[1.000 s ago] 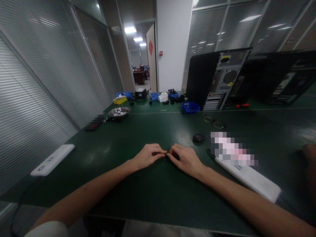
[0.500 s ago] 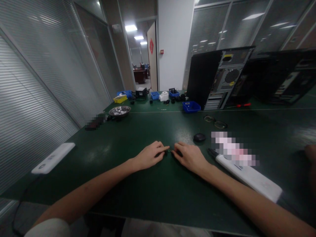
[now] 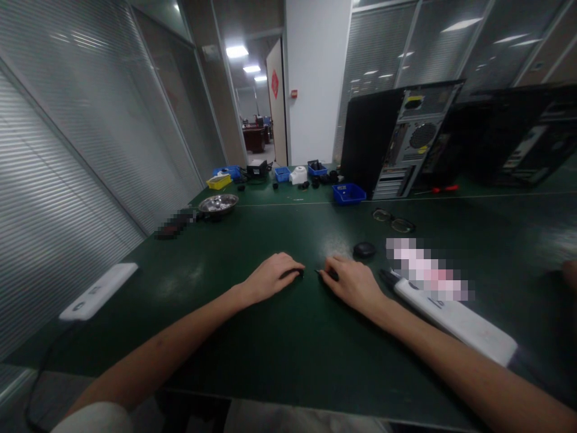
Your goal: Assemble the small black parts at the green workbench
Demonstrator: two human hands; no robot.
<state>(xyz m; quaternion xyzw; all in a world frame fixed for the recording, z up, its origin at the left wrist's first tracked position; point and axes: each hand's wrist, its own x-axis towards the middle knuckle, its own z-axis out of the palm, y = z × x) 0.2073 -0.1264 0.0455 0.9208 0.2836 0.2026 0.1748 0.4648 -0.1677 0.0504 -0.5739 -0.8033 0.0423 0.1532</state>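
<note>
Step in hand, as I judge it: close two-handed work on small parts, with the parts held separate. My left hand and my right hand face each other, low over the green tabletop.

Left fingers: closed to a narrow pinch, thumb below and index finger above, on a small dark piece. The piece lies along the gap between thumb and index finger, its end showing at the fingertips and directed toward my right hand. What part it is, I cannot tell.

Right fingers: narrow, thumb and index finger together on a thin pointed piece. Only its tip projects, directed toward my left hand; the rest is hidden by my fingers. Whether the dark area beneath my curled fingers is a part or shadow, I cannot tell.

Clearance: the two pieces are near each other, at about the same level in view, and not touching. In my judgement, the next move calls for a light, steady pinch on both sides and attention to the tip alignment. Parts this small could slip or turn in the fingers.

Adjacent items: a black computer mouse sits just beyond my right hand; eyeglasses lie farther back.
</note>
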